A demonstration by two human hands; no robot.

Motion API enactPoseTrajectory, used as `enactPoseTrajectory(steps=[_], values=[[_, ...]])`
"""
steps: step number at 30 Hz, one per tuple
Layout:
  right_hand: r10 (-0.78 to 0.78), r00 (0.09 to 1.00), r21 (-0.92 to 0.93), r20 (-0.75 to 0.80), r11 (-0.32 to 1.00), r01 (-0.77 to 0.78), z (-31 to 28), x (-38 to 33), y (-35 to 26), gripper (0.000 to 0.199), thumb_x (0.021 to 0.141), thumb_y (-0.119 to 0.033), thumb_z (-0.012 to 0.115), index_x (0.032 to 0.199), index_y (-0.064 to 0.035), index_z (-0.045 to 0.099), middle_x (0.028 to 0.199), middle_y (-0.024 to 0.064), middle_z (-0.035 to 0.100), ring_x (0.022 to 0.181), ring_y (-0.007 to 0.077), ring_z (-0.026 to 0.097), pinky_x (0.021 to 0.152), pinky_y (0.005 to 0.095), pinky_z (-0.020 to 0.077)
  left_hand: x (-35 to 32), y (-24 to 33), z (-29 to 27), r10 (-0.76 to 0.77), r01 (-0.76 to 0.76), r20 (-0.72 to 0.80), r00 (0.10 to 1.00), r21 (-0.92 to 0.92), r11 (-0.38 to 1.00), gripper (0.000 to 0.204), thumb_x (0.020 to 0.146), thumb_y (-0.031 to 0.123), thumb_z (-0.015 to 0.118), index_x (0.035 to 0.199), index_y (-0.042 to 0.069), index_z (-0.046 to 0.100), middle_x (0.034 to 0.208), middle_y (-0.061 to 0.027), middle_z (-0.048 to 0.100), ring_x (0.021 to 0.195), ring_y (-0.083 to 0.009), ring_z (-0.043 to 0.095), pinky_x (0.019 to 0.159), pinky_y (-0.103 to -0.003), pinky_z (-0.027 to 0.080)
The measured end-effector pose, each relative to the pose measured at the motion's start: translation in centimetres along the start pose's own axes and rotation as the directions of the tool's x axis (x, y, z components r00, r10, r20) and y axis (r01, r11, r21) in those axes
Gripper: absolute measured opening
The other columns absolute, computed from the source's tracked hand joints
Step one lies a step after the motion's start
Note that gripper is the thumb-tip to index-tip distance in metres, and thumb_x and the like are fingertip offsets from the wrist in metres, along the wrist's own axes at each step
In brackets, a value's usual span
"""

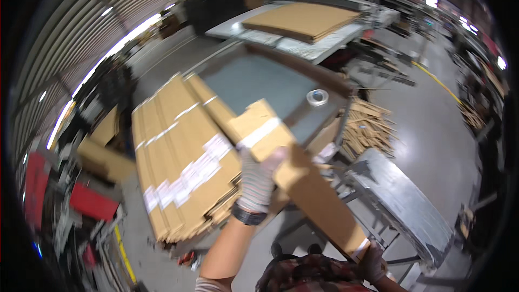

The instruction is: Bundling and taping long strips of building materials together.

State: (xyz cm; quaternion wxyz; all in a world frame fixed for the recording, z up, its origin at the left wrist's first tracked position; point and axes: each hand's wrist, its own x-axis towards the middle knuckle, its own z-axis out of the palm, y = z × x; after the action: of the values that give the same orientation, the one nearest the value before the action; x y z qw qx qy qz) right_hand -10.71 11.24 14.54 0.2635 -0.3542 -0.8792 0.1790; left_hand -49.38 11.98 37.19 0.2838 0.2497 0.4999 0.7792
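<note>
A long, narrow bundle of flat cardboard (319,197) with a white band near each end slants across in front of me. My left hand (258,176), in a grey striped glove with a dark band at the wrist, grips it near its far end, thumb on top. At the near end, beside my checked shirt, my right hand (372,262) is closed on the bundle; its fingers are partly in shadow. Left of the bundle lie several banded cardboard bundles (175,146) side by side, with white labels across them. Another narrow bundle (208,94) lies close beside them.
The bundles rest on a blue-grey table (254,84) with a dark raised edge. A tape roll (317,97) sits on its right part. Beyond stands a pale table with a cardboard stack (303,19). To the right are cardboard scraps (370,124) and a metal-topped bench (403,200).
</note>
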Motion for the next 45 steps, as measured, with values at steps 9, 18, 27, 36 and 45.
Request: enactPoseTrajectory(steps=[9, 18, 27, 36, 45], values=[[-0.726, 0.627, 0.835, 0.281, 0.507, 0.213, -3.4, 12.5, -25.7, 0.114, 0.051, -0.041, 0.092, 0.139, 0.0002, 0.031, 0.127, 0.0161, 0.050, 0.111, 0.0271, 0.051, 0.097, 0.0411, 0.0393, -29.6, -3.2, -13.9, -0.306, 0.320, 0.209, 0.929, -0.033, 0.947, 0.076, 0.076, 0.011, 0.076, 0.137, 0.009, 0.031, 0.125, -0.0089, 0.051, 0.114, -0.0166, 0.051, 0.095, -0.033, 0.044], [-0.816, 0.442, 0.866, 0.371, 0.476, 0.152, 23.1, 4.9, -49.5, 0.042, 0.092, -0.040, 0.052, 0.117, -0.0059, 0.057, 0.116, 0.0147, 0.054, 0.109, 0.0279, 0.052, 0.095, 0.0405, 0.0401, -44.4, 9.0, -32.5, 0.261, -0.030, -0.495, 0.829, 0.426, 0.904, 0.079, 0.064, 0.015, 0.088, 0.119, 0.001, 0.033, 0.111, -0.0116, 0.053, 0.099, -0.0206, 0.059, 0.087, -0.034, 0.050], [-0.770, 0.126, -0.068, 0.625, 0.106, 0.992, 37.4, 1.2, -54.3, 0.042, 0.067, -0.040, 0.073, 0.099, -0.0124, 0.071, 0.105, 0.0050, 0.055, 0.101, 0.0217, 0.052, 0.080, 0.0376, 0.0397, -50.4, 13.3, -37.9, 0.447, 0.081, -0.572, 0.688, 0.673, 0.735, 0.081, 0.059, 0.019, 0.091, 0.118, 0.004, 0.037, 0.110, -0.0135, 0.055, 0.100, -0.0220, 0.059, 0.087, -0.036, 0.051], [-0.748, 0.390, 0.420, 0.537, 0.638, 0.646, 29.1, 5.7, -54.1, 0.025, 0.077, -0.025, 0.062, 0.081, -0.0011, 0.063, 0.066, 0.0064, 0.056, 0.063, 0.0263, 0.058, 0.063, 0.0424, 0.0471, -50.3, 17.0, -40.9, 0.623, 0.218, -0.547, 0.560, 0.822, 0.526, 0.074, 0.062, 0.014, 0.088, 0.117, 0.002, 0.039, 0.107, -0.0138, 0.059, 0.094, -0.0221, 0.061, 0.085, -0.035, 0.050], [-0.514, 0.525, 0.728, 0.678, 0.374, -0.574, 19.0, -5.8, -58.9, 0.026, 0.095, -0.025, 0.050, 0.105, -0.0028, 0.058, 0.087, 0.0027, 0.056, 0.086, 0.0166, 0.055, 0.080, 0.0300, 0.0449, -42.3, 16.6, -37.7, 0.532, 0.146, -0.681, 0.503, 0.673, 0.725, 0.078, 0.064, 0.020, 0.085, 0.123, -0.006, 0.042, 0.107, -0.0128, 0.061, 0.100, -0.0225, 0.060, 0.087, -0.035, 0.048]])
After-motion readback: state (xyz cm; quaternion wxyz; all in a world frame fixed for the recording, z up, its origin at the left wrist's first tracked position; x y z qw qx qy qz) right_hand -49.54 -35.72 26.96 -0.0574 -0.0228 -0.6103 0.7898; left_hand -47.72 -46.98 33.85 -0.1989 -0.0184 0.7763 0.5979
